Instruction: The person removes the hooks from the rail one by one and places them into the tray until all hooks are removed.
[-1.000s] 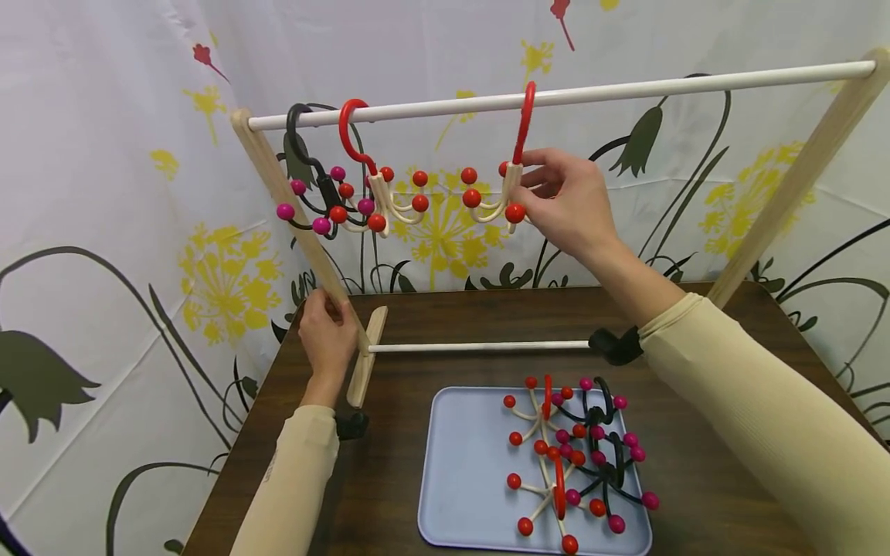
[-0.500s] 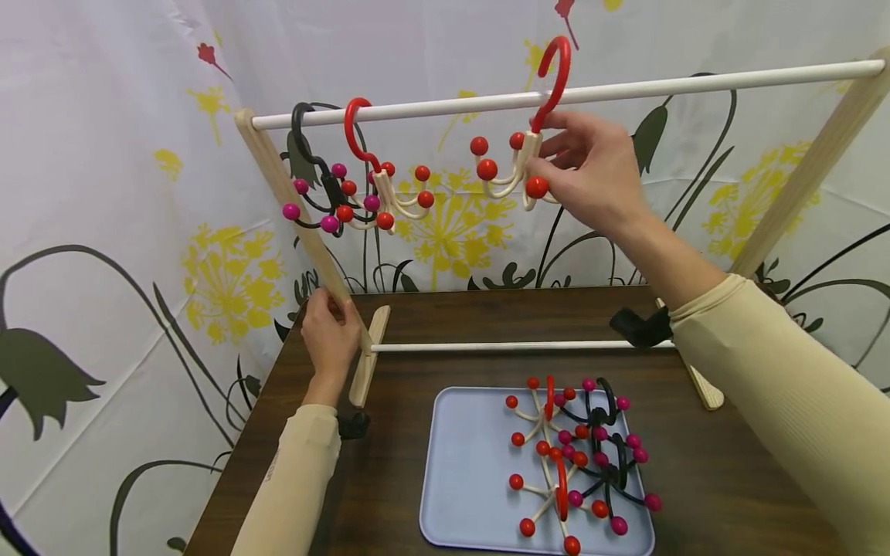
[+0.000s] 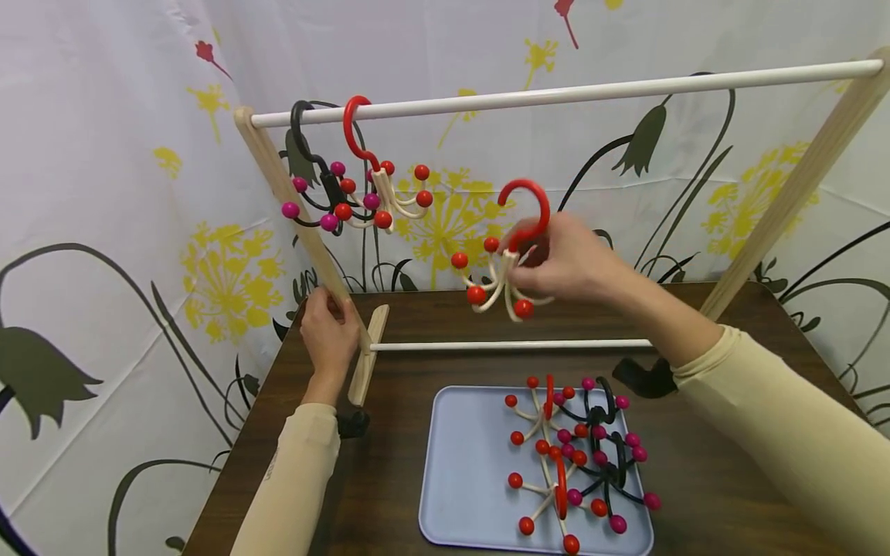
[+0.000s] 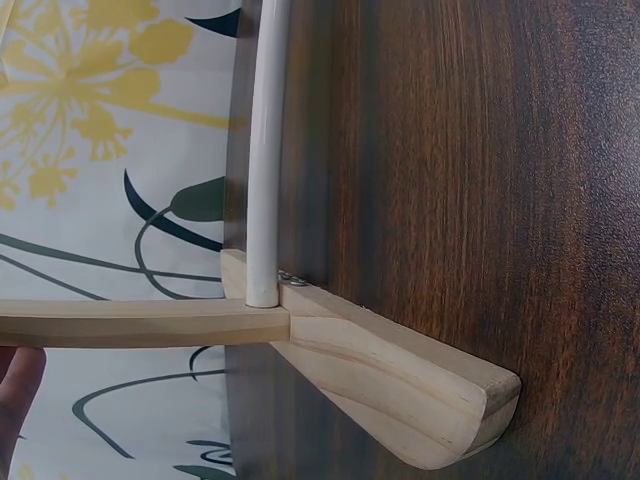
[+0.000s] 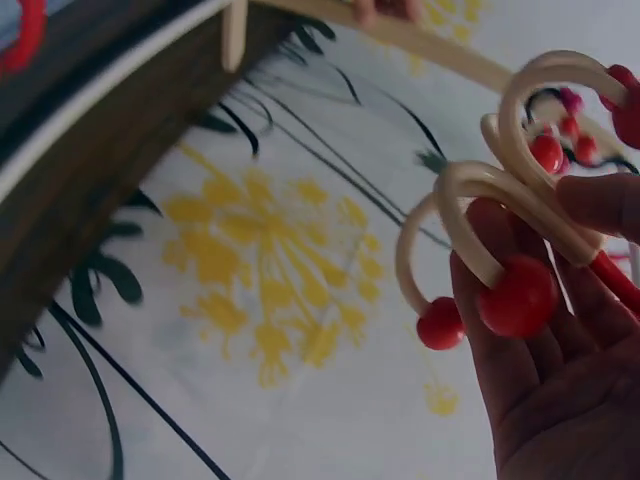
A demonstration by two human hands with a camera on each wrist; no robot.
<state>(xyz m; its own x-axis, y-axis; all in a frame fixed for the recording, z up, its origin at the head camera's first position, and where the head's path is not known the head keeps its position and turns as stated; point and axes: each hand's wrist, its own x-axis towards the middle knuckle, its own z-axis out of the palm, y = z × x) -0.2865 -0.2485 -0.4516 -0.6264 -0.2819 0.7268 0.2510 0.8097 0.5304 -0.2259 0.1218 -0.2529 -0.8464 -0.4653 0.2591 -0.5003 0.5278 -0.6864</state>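
Note:
My right hand (image 3: 566, 259) pinches a cream multi-arm hanger (image 3: 507, 289) by its stem, with its red hook pointing up and red balls on its arm tips. That hanger is below the rack's white top bar (image 3: 556, 95), apart from it. In the right wrist view, thumb and fingers hold the cream hanger (image 5: 520, 195) close up. My left hand (image 3: 328, 333) grips the wooden upright (image 3: 316, 255) of the rack low on the left side; the left wrist view catches only fingers (image 4: 18, 400) beside the upright (image 4: 130, 325).
A black hanger (image 3: 330, 193) with magenta balls and a cream hanger (image 3: 382, 189) with a red hook hang at the bar's left end. On the dark table (image 3: 389, 479), a pale blue tray (image 3: 459, 463) holds several more hangers on its right side. A patterned curtain (image 3: 104, 193) stands behind.
My right hand has lifted the cream hanger's red hook off the top bar, then brought it down below the bar. My left hand stays on the upright.

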